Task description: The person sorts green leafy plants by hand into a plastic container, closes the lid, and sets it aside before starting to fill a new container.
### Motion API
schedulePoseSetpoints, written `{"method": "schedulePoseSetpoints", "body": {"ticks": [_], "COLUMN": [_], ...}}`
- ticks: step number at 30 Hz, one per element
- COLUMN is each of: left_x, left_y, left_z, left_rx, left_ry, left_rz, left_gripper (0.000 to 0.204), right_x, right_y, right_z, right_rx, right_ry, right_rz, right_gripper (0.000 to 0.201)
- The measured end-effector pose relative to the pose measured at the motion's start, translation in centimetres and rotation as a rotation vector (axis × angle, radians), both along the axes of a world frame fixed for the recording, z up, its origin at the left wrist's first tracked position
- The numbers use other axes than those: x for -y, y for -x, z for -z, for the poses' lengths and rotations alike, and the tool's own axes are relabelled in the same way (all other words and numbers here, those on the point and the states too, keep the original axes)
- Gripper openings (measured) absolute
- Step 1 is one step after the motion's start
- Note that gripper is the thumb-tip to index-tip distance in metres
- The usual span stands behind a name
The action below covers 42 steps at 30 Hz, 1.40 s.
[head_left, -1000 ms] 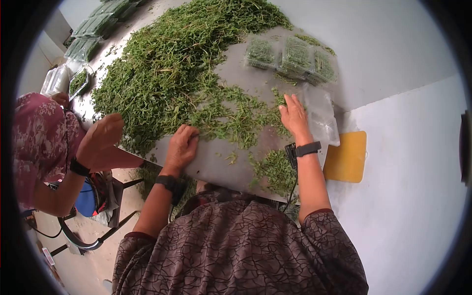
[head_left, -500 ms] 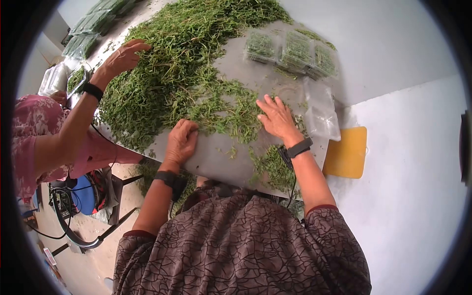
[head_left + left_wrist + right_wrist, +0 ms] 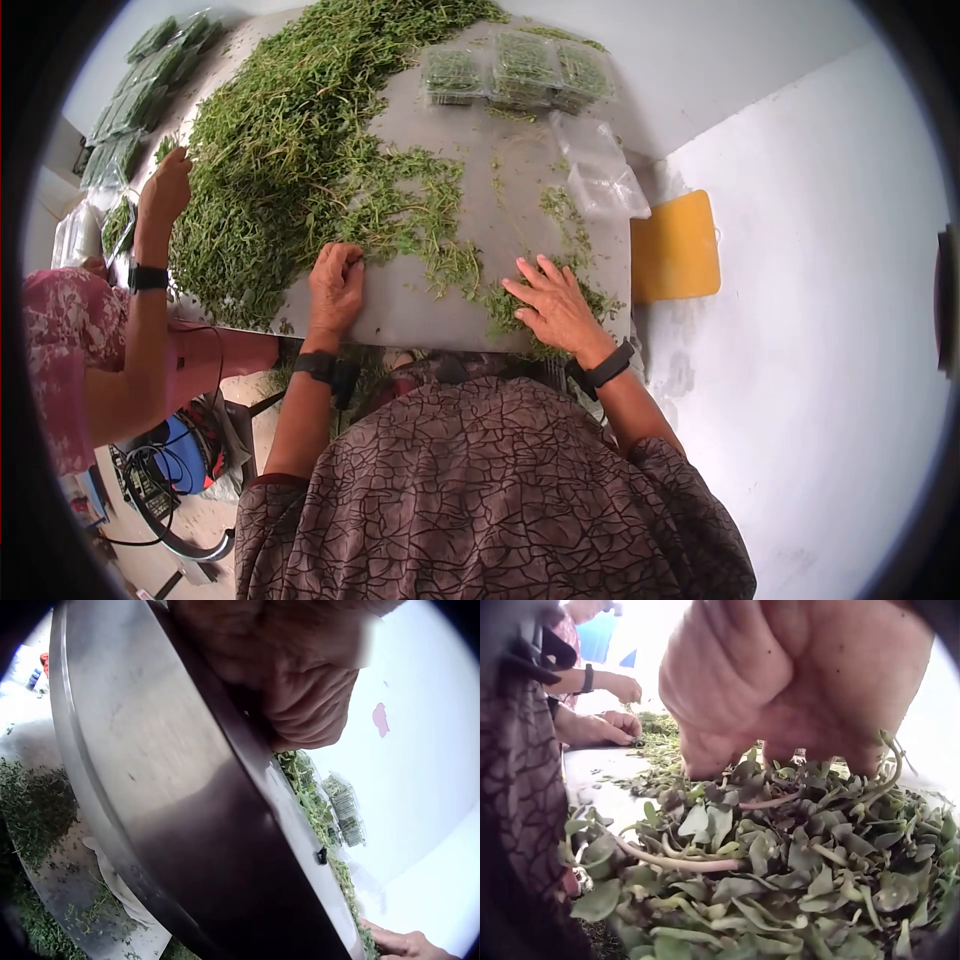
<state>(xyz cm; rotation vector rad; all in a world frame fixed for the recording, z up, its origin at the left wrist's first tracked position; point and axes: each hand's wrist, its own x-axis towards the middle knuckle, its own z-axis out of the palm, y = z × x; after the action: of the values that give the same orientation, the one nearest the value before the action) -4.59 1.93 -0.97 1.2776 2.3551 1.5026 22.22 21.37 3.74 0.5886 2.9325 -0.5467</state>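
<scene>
My right hand lies palm down with its fingers spread over a small pile of leafy green sprigs near the table's front edge. In the right wrist view the fingertips press into the leaves and stems. My left hand rests at the front of the metal table, fingers bent, beside thinly scattered sprigs. Its fingertips are close together; I cannot tell whether they pinch a sprig. A large heap of the same greens spreads beyond it.
Clear plastic boxes filled with greens stand at the back right, near empty clear boxes. A yellow board is by the white wall. At left, another person's hand is beside the heap; more packed boxes lie behind.
My right hand has moved from near the empty boxes toward the front edge, onto the small pile. My left hand stays bent at the edge. The other person's hand reached over the heap, then withdrew.
</scene>
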Motion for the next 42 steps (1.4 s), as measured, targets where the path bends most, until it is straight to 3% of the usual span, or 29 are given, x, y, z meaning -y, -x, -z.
{"method": "schedulePoseSetpoints", "body": {"ticks": [11,22,26,34,42], "left_x": [0.3,0.6,0.6,0.4,0.2], "left_y": [0.3,0.4,0.5,0.3,0.2], "left_z": [0.4,0.6,0.7,0.3,0.3], "left_rx": [-0.038,-0.058,-0.038,-0.021,-0.032], "left_ry": [0.017,0.029,0.031,0.037,0.055], "left_rz": [0.036,0.055,0.053,0.020,-0.013], "left_gripper": [0.018,0.016,0.015,0.015,0.014], "right_x": [5.4,7.8,6.8,-0.6,-6.9], "right_y": [-6.8,-9.3,-8.5,-2.1,4.7], "right_z": [-0.4,-1.8,-2.5,-2.6,1.1], "right_rx": [-0.033,-0.078,-0.161,-0.320,-0.218], "right_ry": [-0.048,-0.017,0.001,-0.222,-0.303], "right_rz": [0.134,0.135,0.147,0.139,0.193], "right_gripper": [0.044,0.030,0.028,0.033,0.046]}}
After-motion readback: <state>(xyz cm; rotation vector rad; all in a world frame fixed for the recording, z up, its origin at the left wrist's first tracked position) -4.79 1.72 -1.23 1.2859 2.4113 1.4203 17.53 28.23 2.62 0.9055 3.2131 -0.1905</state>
